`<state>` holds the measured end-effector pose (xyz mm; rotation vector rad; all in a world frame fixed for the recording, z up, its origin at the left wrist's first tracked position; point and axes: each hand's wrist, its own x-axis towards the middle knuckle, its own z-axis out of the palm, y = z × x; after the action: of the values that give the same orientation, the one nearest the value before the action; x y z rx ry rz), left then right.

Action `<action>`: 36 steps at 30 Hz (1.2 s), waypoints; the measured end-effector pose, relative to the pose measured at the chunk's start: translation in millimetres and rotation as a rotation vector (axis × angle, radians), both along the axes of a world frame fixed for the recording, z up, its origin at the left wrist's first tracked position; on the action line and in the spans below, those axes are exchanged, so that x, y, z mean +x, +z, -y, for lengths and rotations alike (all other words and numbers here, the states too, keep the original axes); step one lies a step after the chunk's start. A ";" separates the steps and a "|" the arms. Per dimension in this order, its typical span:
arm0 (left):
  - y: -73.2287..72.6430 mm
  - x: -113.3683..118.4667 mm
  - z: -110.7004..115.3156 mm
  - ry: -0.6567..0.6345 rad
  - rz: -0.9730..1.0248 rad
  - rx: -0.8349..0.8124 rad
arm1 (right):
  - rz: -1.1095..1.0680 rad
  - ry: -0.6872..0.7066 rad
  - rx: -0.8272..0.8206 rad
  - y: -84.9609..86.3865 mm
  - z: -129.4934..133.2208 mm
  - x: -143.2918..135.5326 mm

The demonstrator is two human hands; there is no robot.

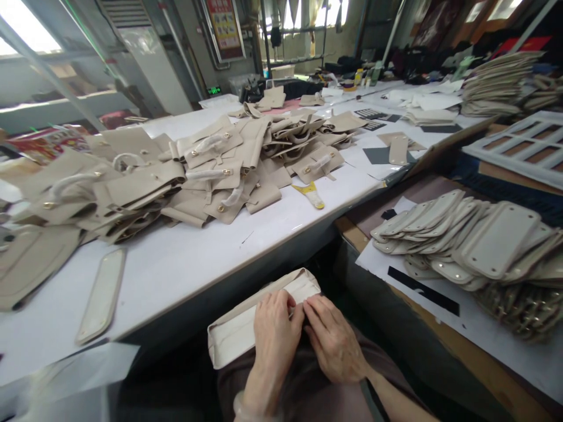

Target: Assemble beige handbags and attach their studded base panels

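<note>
Across my lap lies a beige bag body (231,340), its long flat side facing up and its edges folded. My left hand (277,325) rests over its middle, fingers bent and pinching at the near edge. Beside it my right hand (332,337) is closed on the same edge, thumb and fingertips pressed together near the right end. The fingertips of both hands nearly meet, and they hide the exact spot they grip. On the table to the left lies a long beige base panel (102,296) with rounded corners.
A heap of beige bag pieces with wrapped handles (211,170) covers the white table (185,269). Nearby lies a yellow-and-white tool (311,194). To the right, stacked base panels (497,237) with metal studs sit beside a black strip (422,290) and a white plastic rack (523,146).
</note>
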<state>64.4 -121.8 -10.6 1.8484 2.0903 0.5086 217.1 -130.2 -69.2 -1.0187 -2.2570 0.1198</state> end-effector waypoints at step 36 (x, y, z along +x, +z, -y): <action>-83.5 -63.1 113.7 0.920 0.913 0.563 | -0.010 0.289 -0.076 9.7 46.7 -89.8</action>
<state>1.4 -235.5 -94.1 0.4153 2.0254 1.8584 127.4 -176.8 -59.5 -0.7216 -2.3938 0.3350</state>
